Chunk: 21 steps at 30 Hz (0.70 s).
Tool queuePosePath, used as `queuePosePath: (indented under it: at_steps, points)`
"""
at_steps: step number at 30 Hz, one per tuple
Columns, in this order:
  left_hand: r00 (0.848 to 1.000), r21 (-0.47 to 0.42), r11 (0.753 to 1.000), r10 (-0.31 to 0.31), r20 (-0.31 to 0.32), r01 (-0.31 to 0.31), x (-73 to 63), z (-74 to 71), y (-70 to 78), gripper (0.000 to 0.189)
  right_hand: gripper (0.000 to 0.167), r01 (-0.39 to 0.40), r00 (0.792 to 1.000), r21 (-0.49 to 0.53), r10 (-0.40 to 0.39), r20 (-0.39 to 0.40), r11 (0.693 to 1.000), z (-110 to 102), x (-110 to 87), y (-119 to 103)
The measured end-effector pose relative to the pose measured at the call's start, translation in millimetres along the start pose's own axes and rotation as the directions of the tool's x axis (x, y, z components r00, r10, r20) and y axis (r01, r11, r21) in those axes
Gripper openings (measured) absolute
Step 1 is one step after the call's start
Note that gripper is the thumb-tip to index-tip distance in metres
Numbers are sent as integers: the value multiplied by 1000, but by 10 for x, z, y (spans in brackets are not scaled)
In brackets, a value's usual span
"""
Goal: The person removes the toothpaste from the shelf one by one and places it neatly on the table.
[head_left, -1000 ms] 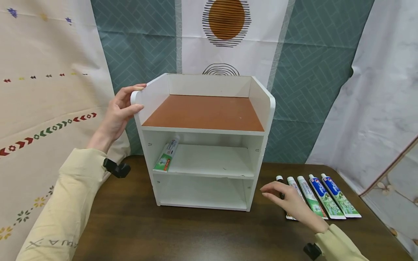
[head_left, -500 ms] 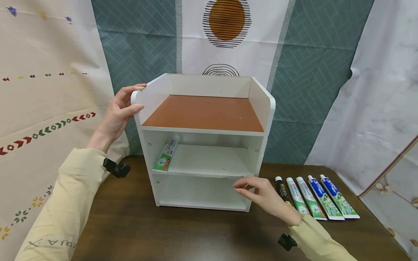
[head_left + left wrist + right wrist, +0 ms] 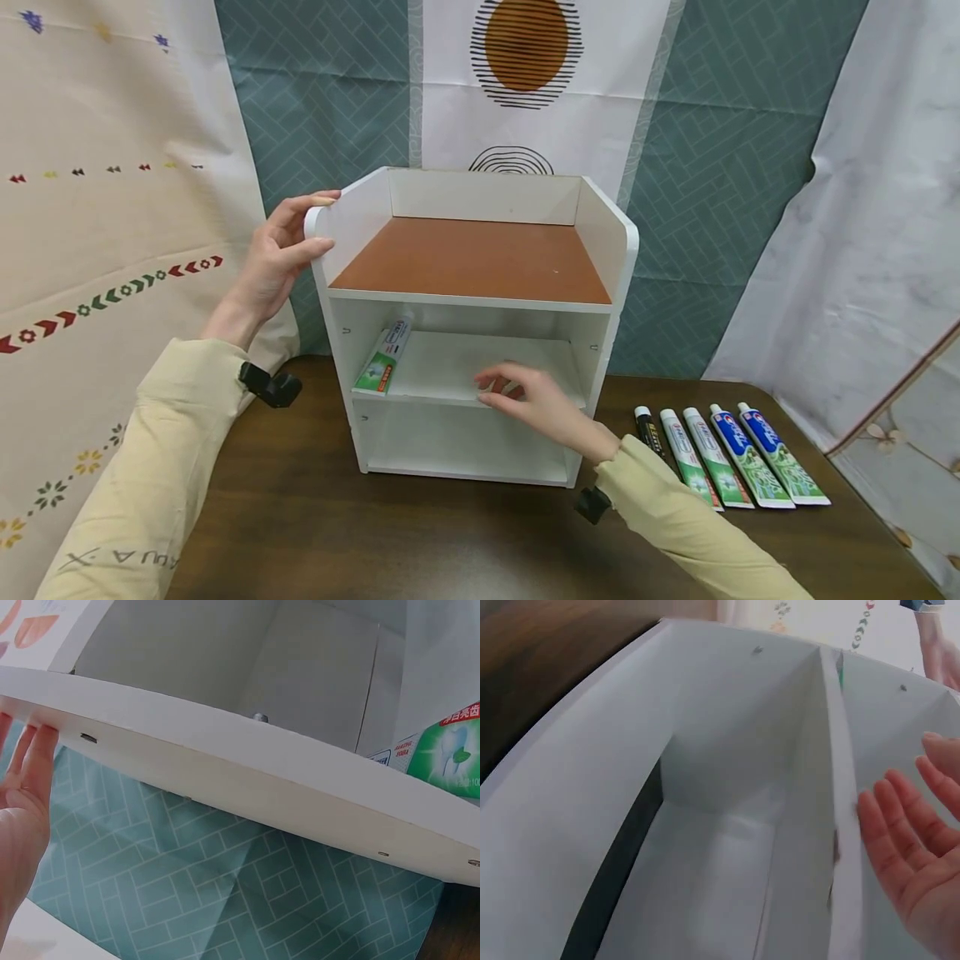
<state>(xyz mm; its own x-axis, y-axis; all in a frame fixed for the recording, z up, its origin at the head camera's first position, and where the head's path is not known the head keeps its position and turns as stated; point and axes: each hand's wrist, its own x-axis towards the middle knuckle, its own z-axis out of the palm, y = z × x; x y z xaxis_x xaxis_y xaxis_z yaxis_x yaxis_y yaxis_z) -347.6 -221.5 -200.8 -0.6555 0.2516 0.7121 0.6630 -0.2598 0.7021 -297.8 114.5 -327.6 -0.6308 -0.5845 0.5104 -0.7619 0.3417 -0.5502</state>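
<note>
A white shelf unit (image 3: 472, 300) with a brown top stands on the table. My left hand (image 3: 273, 262) grips the upper front corner of its left side panel; in the left wrist view, fingers (image 3: 37, 761) lie along the panel's outer face. On the middle shelf, against the left wall, lies a green and white toothpaste tube (image 3: 382, 358), its printed end facing forward. My right hand (image 3: 536, 404) hovers before the middle shelf's front edge, right of that tube. In the right wrist view, its fingers (image 3: 900, 817) are loosely bent and hold nothing.
Right of the unit, a row lies on the dark wooden table (image 3: 465, 542): a black tube (image 3: 648, 429), two green and white tubes (image 3: 708, 454) and two blue and green tubes (image 3: 780, 458). My right forearm passes over the table before them. Patterned cloths (image 3: 337, 92) hang behind.
My right hand has moved left and up, from beside the row of tubes to the front of the middle shelf, holding nothing. The left hand and the tube on the shelf have stayed put.
</note>
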Motion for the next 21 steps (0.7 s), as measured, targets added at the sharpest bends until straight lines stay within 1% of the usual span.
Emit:
queuePosePath:
  at_steps: [6, 8, 12, 14, 21]
  points:
    - [1000, -2, 1000, 1, 2, -1, -12, -4, 10, 41, 31, -63, 993, 9, 62, 98, 998, 168, 335, -124]
    - [1000, -2, 1000, 1, 3, -1, -7, -6, 9, 41, 31, -74, 990, 9, 73, 117, 997, 228, 443, -162]
    - [1000, 5, 1000, -6, 3, 6, -4, 5, 4, 42, 30, -85, 988, 4, 84, 129, 996, 343, 628, -189]
    - [1000, 8, 1000, -9, 3, 9, -7, 13, 0, 42, 28, -103, 987, 1, 102, 124, 995, 400, 709, -190]
    - [1000, 5, 1000, 5, 5, -6, -3, 12, 8, 41, 26, -216, 969, -1, 214, 120, 976, 613, 950, -196]
